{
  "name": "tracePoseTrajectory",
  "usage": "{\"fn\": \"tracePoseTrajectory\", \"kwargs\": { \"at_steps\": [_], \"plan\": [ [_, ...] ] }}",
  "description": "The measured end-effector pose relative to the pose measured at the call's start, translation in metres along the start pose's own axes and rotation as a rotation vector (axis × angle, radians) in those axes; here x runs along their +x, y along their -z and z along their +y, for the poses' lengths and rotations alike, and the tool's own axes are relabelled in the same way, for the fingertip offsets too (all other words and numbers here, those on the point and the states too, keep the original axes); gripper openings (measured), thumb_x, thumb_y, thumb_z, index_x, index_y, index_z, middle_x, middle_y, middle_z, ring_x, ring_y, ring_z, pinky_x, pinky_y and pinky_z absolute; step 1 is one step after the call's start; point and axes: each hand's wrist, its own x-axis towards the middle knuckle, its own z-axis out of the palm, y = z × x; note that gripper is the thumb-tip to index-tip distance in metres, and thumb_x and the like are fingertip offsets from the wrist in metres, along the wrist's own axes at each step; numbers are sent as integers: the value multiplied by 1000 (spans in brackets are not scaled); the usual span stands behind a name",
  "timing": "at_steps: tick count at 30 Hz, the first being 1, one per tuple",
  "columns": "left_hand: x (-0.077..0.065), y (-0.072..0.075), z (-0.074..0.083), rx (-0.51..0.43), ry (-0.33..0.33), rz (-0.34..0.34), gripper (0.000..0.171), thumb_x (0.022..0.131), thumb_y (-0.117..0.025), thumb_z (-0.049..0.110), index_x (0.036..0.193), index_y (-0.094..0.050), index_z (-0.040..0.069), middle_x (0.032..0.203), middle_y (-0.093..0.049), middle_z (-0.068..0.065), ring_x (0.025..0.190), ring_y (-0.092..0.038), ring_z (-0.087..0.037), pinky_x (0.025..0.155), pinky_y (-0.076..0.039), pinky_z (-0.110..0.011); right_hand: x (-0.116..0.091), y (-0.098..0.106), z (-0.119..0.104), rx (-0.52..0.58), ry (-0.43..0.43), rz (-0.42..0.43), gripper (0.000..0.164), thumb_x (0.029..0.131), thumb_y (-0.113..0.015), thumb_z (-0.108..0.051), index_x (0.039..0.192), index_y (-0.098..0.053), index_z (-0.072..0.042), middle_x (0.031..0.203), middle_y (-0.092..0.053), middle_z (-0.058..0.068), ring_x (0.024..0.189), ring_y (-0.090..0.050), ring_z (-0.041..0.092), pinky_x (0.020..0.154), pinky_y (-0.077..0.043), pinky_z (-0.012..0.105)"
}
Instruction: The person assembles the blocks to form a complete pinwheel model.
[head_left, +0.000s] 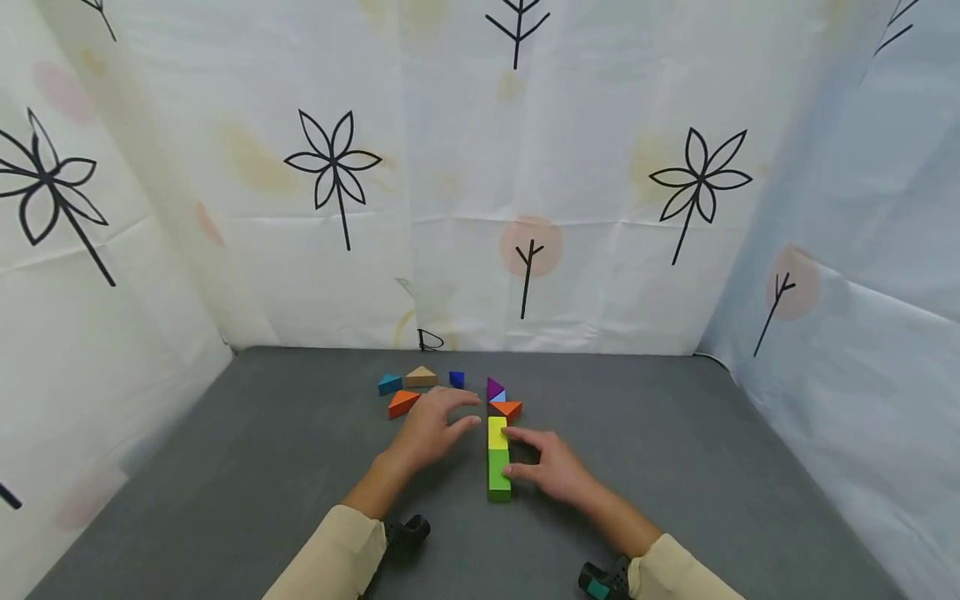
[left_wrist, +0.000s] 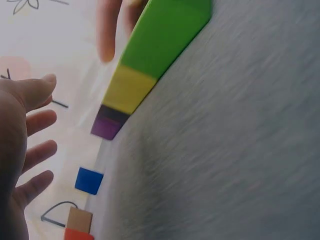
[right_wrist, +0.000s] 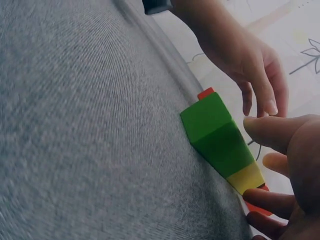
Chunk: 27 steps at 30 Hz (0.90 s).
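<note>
A green block (head_left: 498, 477) and a yellow block (head_left: 497, 433) lie end to end in a line. Beyond the yellow one come an orange triangular block (head_left: 507, 410), a light blue piece (head_left: 498, 397) and a purple triangular block (head_left: 494, 387). My right hand (head_left: 553, 467) is at the line's right side, its thumb tip by the green block and a fingertip at the yellow one. To the left of the line, my left hand (head_left: 431, 429) is held with fingers extended and nothing between them, apart from the blocks in the left wrist view.
Left of the line, near the back, lie a dark blue block (head_left: 457, 379), a tan triangular block (head_left: 422, 377), a teal block (head_left: 390, 384) and another orange block (head_left: 403, 403). A patterned white curtain (head_left: 450, 283) stands behind the grey table (head_left: 300, 467).
</note>
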Motion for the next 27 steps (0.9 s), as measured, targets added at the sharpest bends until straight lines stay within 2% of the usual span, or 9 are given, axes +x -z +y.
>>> {"fn": "tracePoseTrajectory", "kwargs": {
  "at_steps": [4,8,13,17,21,27],
  "plan": [
    [12,4,-10,96,-28,5,33,89,-72,30,120,-70,18,121,-66,2,116,-56,-21,102,-38,-49,-3,0,-1,9,18,-4,56,85,-77,-28,134,-59,-6,134,-58,12,127,-49,34,103,-34,57],
    [25,5,-24,133,-36,-21,41,87,-75,27,125,-67,16,127,-63,-1,119,-55,-24,103,-38,-48,-3,-1,-2,-4,-6,1,55,85,-77,-29,133,-60,-9,133,-58,10,125,-48,35,102,-33,59],
    [42,6,-38,185,33,-104,50,87,-76,28,133,-61,19,136,-57,0,126,-49,-27,103,-37,-50,-3,-2,-3,-42,-47,10,54,84,-77,-33,133,-62,-15,132,-59,7,120,-47,34,98,-36,58],
    [53,5,-46,260,94,-164,52,86,-76,30,135,-60,23,136,-56,2,127,-48,-26,105,-36,-48,-2,-3,-4,-56,-53,11,53,84,-77,-34,132,-63,-18,131,-60,5,118,-46,32,96,-37,57],
    [62,0,-53,295,137,-234,51,87,-75,29,136,-58,24,136,-57,1,126,-48,-25,105,-37,-47,-3,-4,-4,-55,-52,18,52,84,-77,-33,131,-63,-18,130,-60,6,117,-46,32,95,-35,59],
    [71,-9,-59,308,163,-309,49,89,-73,24,135,-58,23,135,-57,-2,127,-47,-26,103,-38,-50,-5,-3,-4,-42,-62,36,51,83,-78,-34,130,-64,-19,129,-61,6,118,-46,31,96,-36,58]
  ]
}}
